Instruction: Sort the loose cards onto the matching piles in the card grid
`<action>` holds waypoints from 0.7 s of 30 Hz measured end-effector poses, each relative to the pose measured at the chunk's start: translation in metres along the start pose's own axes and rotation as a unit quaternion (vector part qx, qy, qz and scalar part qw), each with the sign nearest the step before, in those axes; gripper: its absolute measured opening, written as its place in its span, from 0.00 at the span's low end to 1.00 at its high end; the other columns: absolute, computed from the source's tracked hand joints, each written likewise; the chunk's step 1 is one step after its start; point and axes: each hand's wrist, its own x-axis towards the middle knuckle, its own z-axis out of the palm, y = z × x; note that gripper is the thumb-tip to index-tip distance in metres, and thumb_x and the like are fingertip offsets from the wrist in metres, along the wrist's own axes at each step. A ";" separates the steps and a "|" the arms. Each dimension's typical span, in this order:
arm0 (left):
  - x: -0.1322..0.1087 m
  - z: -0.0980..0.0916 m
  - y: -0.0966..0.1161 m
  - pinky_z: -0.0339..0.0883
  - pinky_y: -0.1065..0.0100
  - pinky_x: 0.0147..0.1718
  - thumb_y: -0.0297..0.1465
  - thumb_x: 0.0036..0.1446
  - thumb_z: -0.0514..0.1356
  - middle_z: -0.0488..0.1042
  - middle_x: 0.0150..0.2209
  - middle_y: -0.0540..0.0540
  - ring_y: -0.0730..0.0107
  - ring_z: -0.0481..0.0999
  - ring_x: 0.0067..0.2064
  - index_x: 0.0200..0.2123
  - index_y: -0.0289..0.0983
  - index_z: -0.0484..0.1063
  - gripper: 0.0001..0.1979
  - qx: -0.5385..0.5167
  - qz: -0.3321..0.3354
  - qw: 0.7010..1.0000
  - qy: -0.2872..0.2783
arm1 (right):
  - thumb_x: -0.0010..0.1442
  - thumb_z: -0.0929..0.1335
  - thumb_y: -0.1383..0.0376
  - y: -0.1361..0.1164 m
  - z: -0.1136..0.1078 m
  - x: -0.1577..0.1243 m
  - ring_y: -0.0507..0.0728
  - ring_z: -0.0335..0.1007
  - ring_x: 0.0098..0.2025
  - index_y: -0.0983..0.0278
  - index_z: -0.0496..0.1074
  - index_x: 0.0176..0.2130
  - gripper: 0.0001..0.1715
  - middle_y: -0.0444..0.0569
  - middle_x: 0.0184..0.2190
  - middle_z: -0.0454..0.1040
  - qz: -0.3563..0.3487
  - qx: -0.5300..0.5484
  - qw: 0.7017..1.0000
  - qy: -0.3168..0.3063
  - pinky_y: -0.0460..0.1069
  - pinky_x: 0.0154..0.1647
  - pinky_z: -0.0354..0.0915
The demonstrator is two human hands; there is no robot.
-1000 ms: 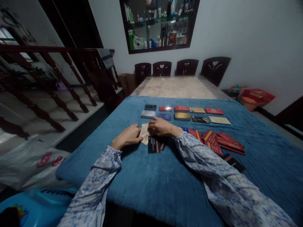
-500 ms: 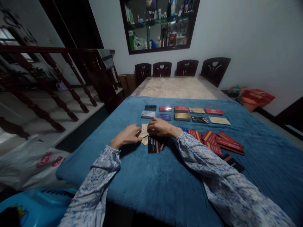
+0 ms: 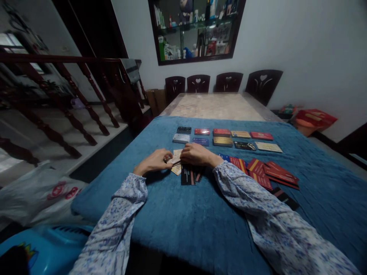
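Both my hands rest on the blue cloth over a small heap of cards. My left hand is curled, its fingertips pinching the edge of a pale card. My right hand lies closed on the same pale card from the other side. Just below them lie dark cards with striped backs. Beyond my hands two neat rows of cards are laid out side by side. A loose spread of red cards lies by my right forearm.
A bare marble table top continues past the cloth, with several dark chairs at its far end. A wooden stair railing stands on the left. A plastic bag and a blue plastic seat sit at lower left.
My left hand's fingers have lifted the pale card's edge slightly, and my right hand has closed in on it. The view has shifted a little.
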 end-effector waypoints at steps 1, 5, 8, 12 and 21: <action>0.000 0.000 0.000 0.64 0.66 0.36 0.37 0.50 0.63 0.79 0.37 0.44 0.63 0.75 0.37 0.39 0.36 0.80 0.15 -0.008 -0.001 1.000 -0.003 | 0.71 0.66 0.64 0.000 0.000 0.000 0.55 0.64 0.35 0.64 0.80 0.38 0.14 0.53 0.37 0.82 -0.004 -0.006 1.000 0.007 0.50 0.38 0.56; 0.000 -0.001 -0.002 0.64 0.67 0.35 0.37 0.52 0.60 0.79 0.34 0.46 0.66 0.74 0.34 0.39 0.35 0.80 0.15 -0.045 -0.002 0.999 -0.023 | 0.73 0.64 0.63 0.001 0.002 0.000 0.54 0.62 0.34 0.64 0.77 0.34 0.17 0.52 0.34 0.80 -0.016 -0.030 0.999 0.033 0.50 0.36 0.55; 0.000 -0.002 -0.004 0.65 0.68 0.36 0.33 0.52 0.60 0.80 0.35 0.46 0.66 0.75 0.35 0.41 0.34 0.80 0.16 -0.064 0.006 0.997 -0.034 | 0.73 0.65 0.61 0.001 0.004 0.000 0.54 0.61 0.33 0.64 0.76 0.33 0.18 0.51 0.32 0.78 -0.021 -0.045 0.998 0.046 0.50 0.35 0.54; 0.000 -0.004 -0.004 0.66 0.68 0.37 0.27 0.50 0.58 0.80 0.35 0.46 0.67 0.75 0.36 0.38 0.35 0.80 0.13 -0.040 0.030 0.999 -0.015 | 0.73 0.65 0.59 0.001 0.005 -0.001 0.54 0.61 0.33 0.64 0.75 0.33 0.18 0.50 0.30 0.75 -0.003 -0.069 0.995 0.071 0.49 0.34 0.53; 0.001 -0.002 -0.003 0.67 0.67 0.40 0.25 0.53 0.55 0.80 0.34 0.47 0.67 0.75 0.36 0.35 0.35 0.80 0.12 -0.021 0.049 0.997 0.048 | 0.72 0.63 0.68 -0.002 0.004 -0.002 0.55 0.64 0.35 0.63 0.76 0.41 0.11 0.49 0.32 0.74 0.093 -0.043 0.991 0.086 0.49 0.37 0.55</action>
